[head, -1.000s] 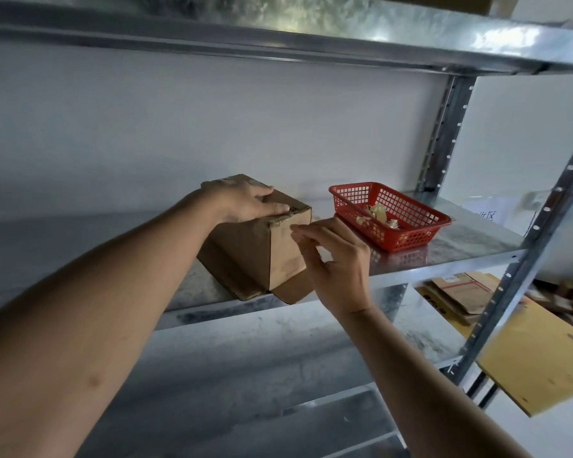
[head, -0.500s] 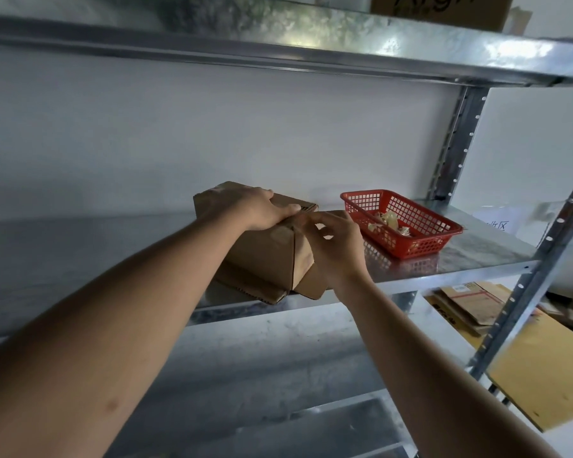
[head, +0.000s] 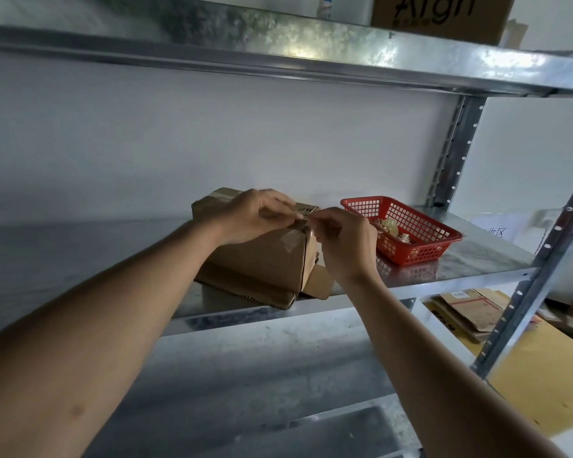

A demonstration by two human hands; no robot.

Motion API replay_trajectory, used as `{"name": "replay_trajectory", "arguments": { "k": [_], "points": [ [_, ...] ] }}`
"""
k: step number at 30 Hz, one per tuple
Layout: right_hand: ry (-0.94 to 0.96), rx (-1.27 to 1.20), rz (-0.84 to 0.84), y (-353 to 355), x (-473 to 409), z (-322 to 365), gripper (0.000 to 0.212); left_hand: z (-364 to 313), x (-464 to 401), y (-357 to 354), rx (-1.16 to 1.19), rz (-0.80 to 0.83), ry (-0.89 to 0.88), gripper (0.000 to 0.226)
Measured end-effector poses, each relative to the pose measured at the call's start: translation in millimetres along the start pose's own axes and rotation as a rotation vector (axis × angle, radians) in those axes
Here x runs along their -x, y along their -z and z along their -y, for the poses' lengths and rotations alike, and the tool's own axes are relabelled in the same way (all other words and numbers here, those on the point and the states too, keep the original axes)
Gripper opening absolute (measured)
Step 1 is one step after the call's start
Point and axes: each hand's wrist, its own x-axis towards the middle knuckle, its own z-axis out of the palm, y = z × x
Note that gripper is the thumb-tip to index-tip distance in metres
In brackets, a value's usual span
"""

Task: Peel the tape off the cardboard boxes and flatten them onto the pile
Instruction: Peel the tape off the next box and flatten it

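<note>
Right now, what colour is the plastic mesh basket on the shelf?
Red; the rectangular plastic mesh basket shows best in the head view.

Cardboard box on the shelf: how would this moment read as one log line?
step: peeling tape | left hand: holds box | right hand: pinches tape at top edge | basket: beside box
</note>
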Motion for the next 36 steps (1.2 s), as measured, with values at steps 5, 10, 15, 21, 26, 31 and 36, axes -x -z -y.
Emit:
{"name": "replay_trajectory", "arguments": {
  "k": [5,10,15,21,26,31,36],
  "points": [
    [0.052,-0.072,0.0,-5,1,-2,0.015,15,-2,5,-0.221,0.137,0.012,0.036],
    [0.066,-0.2,0.08,-9,11,-10,0.017,19,-8,-4,-0.244,0.099,0.035,0.038],
    [-0.028,-0.31,0.105,-2,3,-15,0.009,15,-12,-5,-0.228,0.092,0.056,0.038],
    [-0.197,-0.383,-0.167,6,-5,-19,0.005,10,-9,-6,-0.206,0.086,0.063,0.038],
    [-0.094,-0.344,-0.244,6,-20,-10,0.011,8,-9,-5,-0.212,0.101,0.075,0.037],
    [-0.193,-0.295,-0.038,-3,-35,-6,0.004,13,-9,-5,-0.139,0.092,0.079,0.035],
    [-0.254,-0.203,0.131,-9,-46,-10,0.004,13,-14,-5,-0.151,0.09,0.081,0.036]
  ]
}}
